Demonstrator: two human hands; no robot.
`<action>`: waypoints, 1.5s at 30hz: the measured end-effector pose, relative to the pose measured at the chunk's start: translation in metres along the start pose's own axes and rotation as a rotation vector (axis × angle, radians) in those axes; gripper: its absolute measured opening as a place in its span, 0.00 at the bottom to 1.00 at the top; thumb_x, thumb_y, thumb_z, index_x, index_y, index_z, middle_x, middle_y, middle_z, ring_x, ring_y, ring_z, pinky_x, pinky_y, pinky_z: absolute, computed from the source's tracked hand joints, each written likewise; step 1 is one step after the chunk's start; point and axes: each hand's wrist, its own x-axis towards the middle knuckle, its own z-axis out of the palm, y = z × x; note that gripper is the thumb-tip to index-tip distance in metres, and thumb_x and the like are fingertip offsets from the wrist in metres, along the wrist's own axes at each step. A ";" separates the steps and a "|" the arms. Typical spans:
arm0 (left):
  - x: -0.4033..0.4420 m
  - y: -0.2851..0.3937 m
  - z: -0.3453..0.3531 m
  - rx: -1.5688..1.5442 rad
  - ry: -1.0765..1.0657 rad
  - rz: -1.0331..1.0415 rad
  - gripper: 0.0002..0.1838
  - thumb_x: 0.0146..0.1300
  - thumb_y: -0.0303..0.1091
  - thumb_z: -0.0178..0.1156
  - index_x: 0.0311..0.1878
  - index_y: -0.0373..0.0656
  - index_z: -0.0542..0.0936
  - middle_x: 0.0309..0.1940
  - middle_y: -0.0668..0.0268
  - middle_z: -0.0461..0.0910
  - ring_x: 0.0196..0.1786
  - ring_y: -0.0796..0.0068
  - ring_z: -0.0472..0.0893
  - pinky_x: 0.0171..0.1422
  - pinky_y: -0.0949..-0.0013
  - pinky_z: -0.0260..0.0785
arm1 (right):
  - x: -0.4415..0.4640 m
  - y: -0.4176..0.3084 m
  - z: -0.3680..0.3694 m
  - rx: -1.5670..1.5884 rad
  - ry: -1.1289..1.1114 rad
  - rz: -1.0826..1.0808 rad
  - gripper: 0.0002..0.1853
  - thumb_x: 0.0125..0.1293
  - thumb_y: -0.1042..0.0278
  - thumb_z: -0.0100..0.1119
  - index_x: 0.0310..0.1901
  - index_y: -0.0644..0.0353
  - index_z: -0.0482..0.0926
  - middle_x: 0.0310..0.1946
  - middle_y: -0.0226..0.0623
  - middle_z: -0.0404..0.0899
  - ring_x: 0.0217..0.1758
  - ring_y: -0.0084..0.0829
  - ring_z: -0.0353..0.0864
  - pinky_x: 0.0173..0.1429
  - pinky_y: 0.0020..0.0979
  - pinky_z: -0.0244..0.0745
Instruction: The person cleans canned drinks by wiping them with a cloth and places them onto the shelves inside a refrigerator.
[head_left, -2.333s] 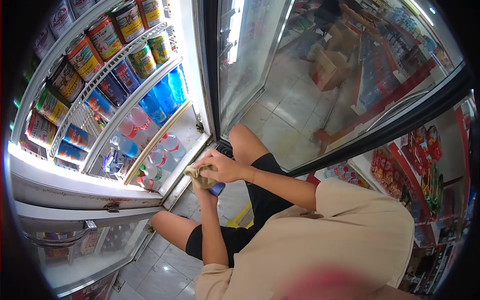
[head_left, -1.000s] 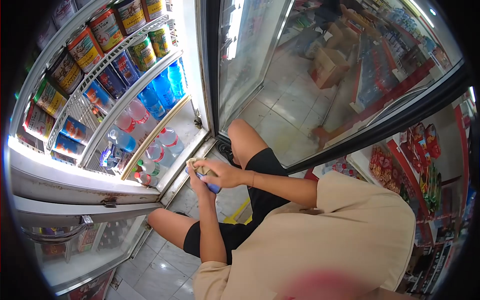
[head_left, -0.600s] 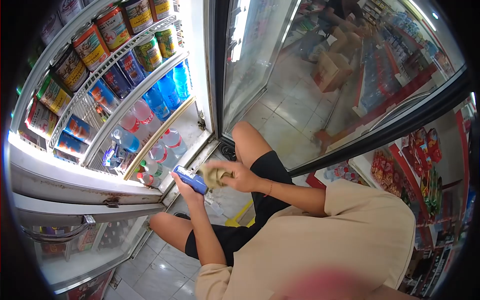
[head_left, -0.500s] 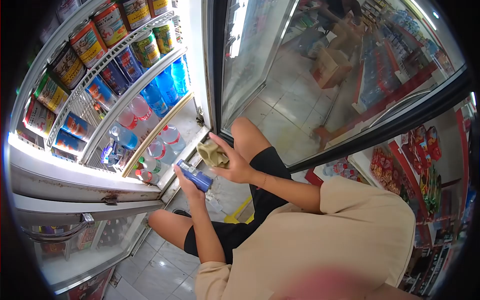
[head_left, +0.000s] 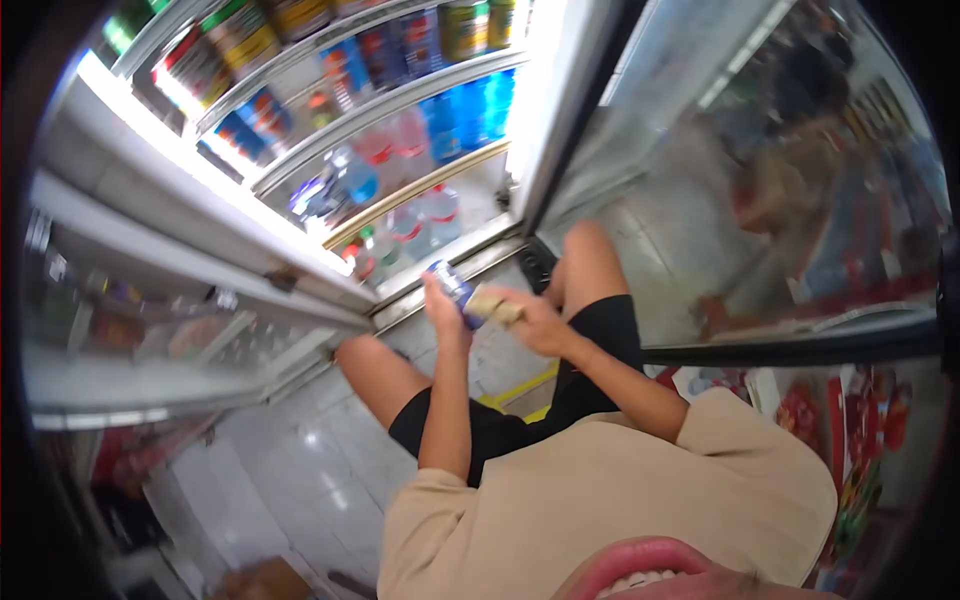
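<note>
My left hand [head_left: 440, 308] is closed around a blue can [head_left: 454, 287], tilted, just outside the open drinks fridge. In my right hand [head_left: 536, 320] is a bunched beige cloth [head_left: 496, 303], pressed against or right beside the can's lower end; blur hides the exact contact. Both hands are over the gap between my knees, in front of the fridge sill [head_left: 470, 262].
Fridge shelves hold rows of cans [head_left: 385, 52] and blue bottles [head_left: 468, 115], with clear bottles [head_left: 438, 203] at the bottom. Glass doors stand open at left [head_left: 180, 350] and right [head_left: 660, 250]. Something yellow [head_left: 525, 385] lies between my legs on the tiled floor [head_left: 300, 460].
The view has swung, so the fridge and hands sit farther right and everything is smeared. The cloth in my right hand has come in against or close beside the can.
</note>
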 end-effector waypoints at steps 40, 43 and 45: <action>-0.046 0.080 0.027 0.179 -0.358 0.095 0.13 0.70 0.32 0.67 0.53 0.39 0.81 0.42 0.70 0.84 0.40 0.82 0.83 0.44 0.74 0.77 | 0.034 -0.033 -0.007 0.404 -0.101 -0.086 0.41 0.58 0.90 0.44 0.77 0.61 0.61 0.79 0.43 0.59 0.81 0.35 0.60 0.80 0.32 0.58; -0.018 0.107 0.022 0.360 -0.345 0.415 0.17 0.68 0.30 0.70 0.57 0.38 0.80 0.45 0.68 0.85 0.42 0.82 0.82 0.46 0.75 0.76 | 0.050 -0.047 -0.001 -0.058 -0.151 -0.332 0.30 0.63 0.81 0.59 0.69 0.62 0.71 0.70 0.46 0.72 0.72 0.35 0.73 0.73 0.32 0.68; -0.028 0.150 0.033 0.440 -0.368 0.609 0.24 0.65 0.26 0.71 0.62 0.36 0.76 0.46 0.66 0.85 0.43 0.82 0.82 0.47 0.75 0.76 | 0.065 -0.051 -0.016 -0.049 -0.236 -0.208 0.28 0.63 0.77 0.62 0.66 0.62 0.73 0.65 0.46 0.76 0.67 0.36 0.77 0.69 0.33 0.72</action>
